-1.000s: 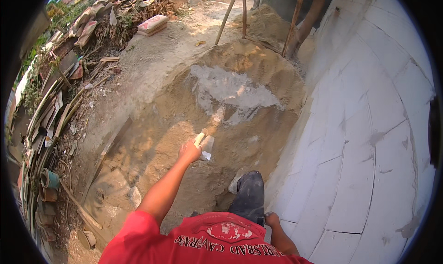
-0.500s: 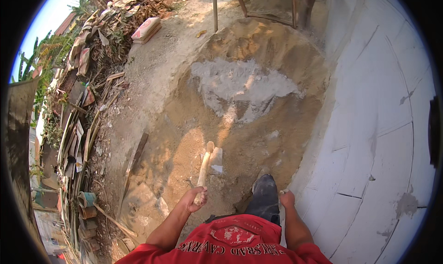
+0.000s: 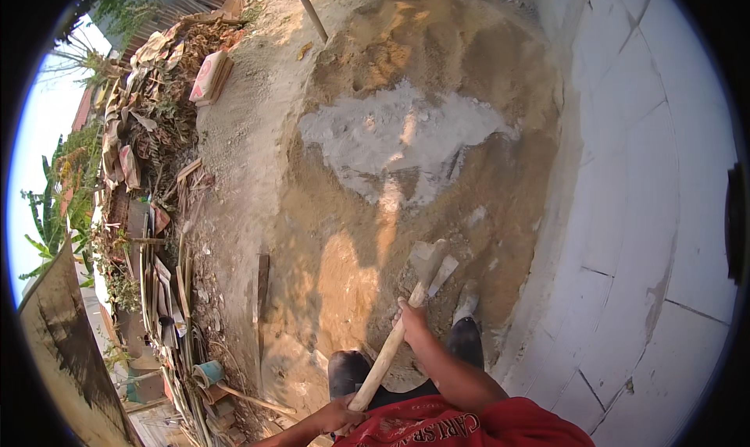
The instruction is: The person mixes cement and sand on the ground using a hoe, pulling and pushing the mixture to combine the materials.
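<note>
We see both bare hands wrapped around the handle of a hoe [image 3: 383,363], which lies at the lower centre of the frame. Its long axis runs slantwise, from the left hand [image 3: 341,416] at the lower edge, up and rightward past the right hand [image 3: 412,319], to the blade [image 3: 428,258] just right of centre. The right hand is thus the nearer to the blade, and the left grips the butt end. We note the governing relation: the patch of grey powder [image 3: 344,138] lies beyond the blade, toward the top of the frame, well apart from both hands and nearer the right. Whether the blade touches the ground we cannot tell. The surface is an uneven sand mound [image 3: 500,64], with the powder spread across its middle. A pale block wall [image 3: 641,205] bounds the right side; at left we find stacked bags [image 3: 209,78], a scrap heap [image 3: 156,131], a loose board [image 3: 262,287] and a bucket [image 3: 207,374].
</note>
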`<state>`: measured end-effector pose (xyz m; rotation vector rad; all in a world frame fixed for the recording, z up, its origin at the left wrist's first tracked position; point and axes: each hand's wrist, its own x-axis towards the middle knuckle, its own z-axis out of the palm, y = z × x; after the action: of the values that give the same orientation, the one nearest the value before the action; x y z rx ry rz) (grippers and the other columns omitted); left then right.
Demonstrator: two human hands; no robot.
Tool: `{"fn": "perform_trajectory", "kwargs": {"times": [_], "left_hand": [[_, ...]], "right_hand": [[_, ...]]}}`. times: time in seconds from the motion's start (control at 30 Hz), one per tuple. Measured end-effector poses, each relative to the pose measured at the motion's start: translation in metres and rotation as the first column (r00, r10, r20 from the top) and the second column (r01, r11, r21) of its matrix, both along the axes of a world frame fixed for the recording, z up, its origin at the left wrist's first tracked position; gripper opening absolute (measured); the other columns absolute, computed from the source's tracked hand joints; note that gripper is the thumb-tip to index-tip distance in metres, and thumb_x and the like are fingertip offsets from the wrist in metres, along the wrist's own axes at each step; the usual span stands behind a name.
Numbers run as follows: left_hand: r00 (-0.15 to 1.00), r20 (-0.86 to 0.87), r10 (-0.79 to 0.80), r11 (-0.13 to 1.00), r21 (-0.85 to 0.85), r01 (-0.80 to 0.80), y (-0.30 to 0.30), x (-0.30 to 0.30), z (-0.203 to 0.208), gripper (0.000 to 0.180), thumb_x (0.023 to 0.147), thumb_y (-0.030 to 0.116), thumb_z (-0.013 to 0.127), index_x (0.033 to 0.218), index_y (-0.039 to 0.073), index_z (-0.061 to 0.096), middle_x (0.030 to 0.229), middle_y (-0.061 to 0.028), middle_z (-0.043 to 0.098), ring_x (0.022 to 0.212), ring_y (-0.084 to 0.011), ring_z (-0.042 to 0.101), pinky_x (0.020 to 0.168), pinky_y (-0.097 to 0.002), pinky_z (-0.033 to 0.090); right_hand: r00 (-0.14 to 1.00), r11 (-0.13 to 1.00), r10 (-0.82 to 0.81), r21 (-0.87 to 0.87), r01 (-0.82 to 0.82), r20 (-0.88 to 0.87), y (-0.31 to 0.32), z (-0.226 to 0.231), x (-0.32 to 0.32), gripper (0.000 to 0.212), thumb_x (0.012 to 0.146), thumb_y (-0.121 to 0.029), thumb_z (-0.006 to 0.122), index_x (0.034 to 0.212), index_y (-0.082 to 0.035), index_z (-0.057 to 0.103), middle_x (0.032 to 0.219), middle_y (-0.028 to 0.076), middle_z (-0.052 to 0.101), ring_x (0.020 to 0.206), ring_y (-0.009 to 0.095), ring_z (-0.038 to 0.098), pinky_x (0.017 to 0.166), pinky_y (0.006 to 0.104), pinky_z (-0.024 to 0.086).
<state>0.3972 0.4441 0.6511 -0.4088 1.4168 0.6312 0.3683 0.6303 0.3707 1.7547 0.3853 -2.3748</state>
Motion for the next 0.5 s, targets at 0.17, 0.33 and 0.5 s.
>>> {"fn": "perform_trajectory", "kwargs": {"times": [0.17,0.33,0.5], "left_hand": [[0.922,-0.321,-0.217,0.969,0.045,0.244,0.063,-0.023,-0.158,0.043,0.086,0.025,0.075,0.118,0.004,0.056,0.075,-0.0040,0.062,0.055,-0.0130,0.058,0.050,-0.0308,0.048],[0.900,-0.435,0.027,0.921,0.362,0.147,0.141,-0.129,-0.354,0.056,0.083,0.024,0.080,0.128,0.003,0.056,0.082,-0.0049,0.063,0.065,-0.0119,0.057,0.060,-0.0318,0.049],[0.868,-0.477,-0.138,0.907,0.291,0.304,0.160,-0.249,-0.442,0.054,0.083,0.027,0.077,0.126,0.002,0.056,0.078,-0.0051,0.063,0.057,-0.0134,0.057,0.053,-0.0310,0.047]], "right_hand": [[1.000,0.906,0.020,0.422,-0.019,0.001,0.122,-0.036,-0.067,0.020,0.092,-0.022,0.072,0.090,-0.009,0.057,0.067,-0.002,0.050,0.049,0.012,0.050,0.044,0.0311,0.047],[0.997,0.619,0.069,0.785,-0.014,-0.037,0.220,-0.076,-0.182,0.043,0.094,-0.026,0.066,0.119,0.000,0.043,0.072,0.005,0.056,0.051,0.015,0.056,0.045,0.0309,0.049],[0.967,0.409,0.132,0.876,-0.255,0.219,0.236,-0.204,-0.278,0.047,0.090,-0.022,0.064,0.121,0.008,0.045,0.079,0.015,0.066,0.057,0.024,0.066,0.052,0.0364,0.055]]}}
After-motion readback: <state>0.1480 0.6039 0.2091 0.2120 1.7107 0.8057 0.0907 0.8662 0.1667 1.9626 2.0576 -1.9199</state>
